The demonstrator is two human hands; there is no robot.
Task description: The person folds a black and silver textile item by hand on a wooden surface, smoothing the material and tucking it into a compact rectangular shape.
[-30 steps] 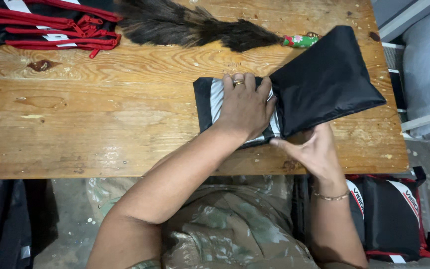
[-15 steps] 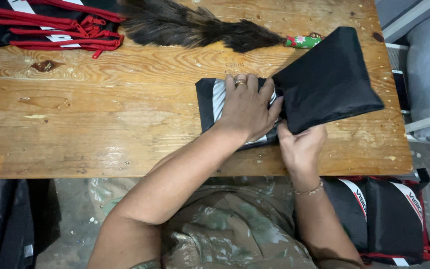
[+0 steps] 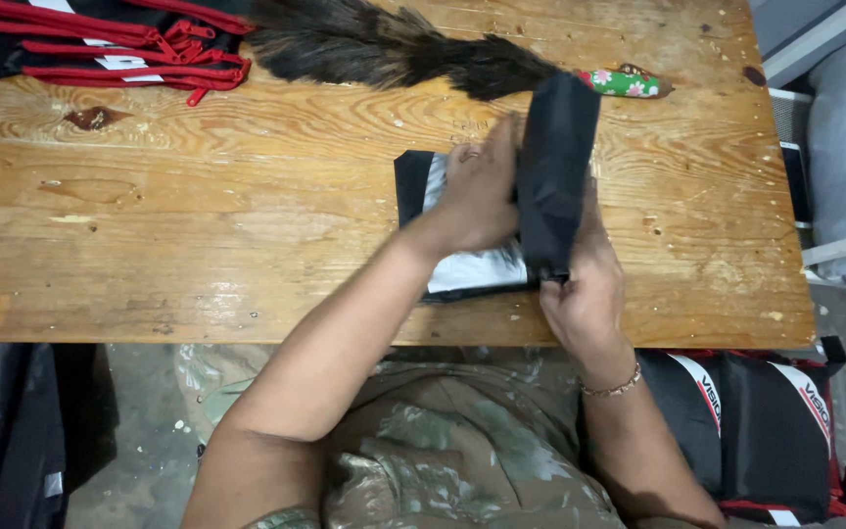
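A folded black garment with a white panel (image 3: 467, 269) lies on the wooden table (image 3: 198, 206). My left hand (image 3: 482, 191) presses flat on its folded part. My right hand (image 3: 585, 289) grips the near edge of the garment's loose black flap (image 3: 555, 167) and holds it raised, standing almost on edge over the fold. The fabric hides part of both hands' fingers.
A dark feather duster (image 3: 394, 44) with a green patterned handle (image 3: 624, 83) lies along the table's far edge. Black and red folded garments (image 3: 100, 44) sit at the far left. A black and red bag (image 3: 756, 431) rests on the floor at the right, dark fabric (image 3: 12, 431) at the left.
The black flap lay spread to the right; my right hand has taken its near edge and swung it up and leftward over the fold. My left hand stays pressed on the garment.
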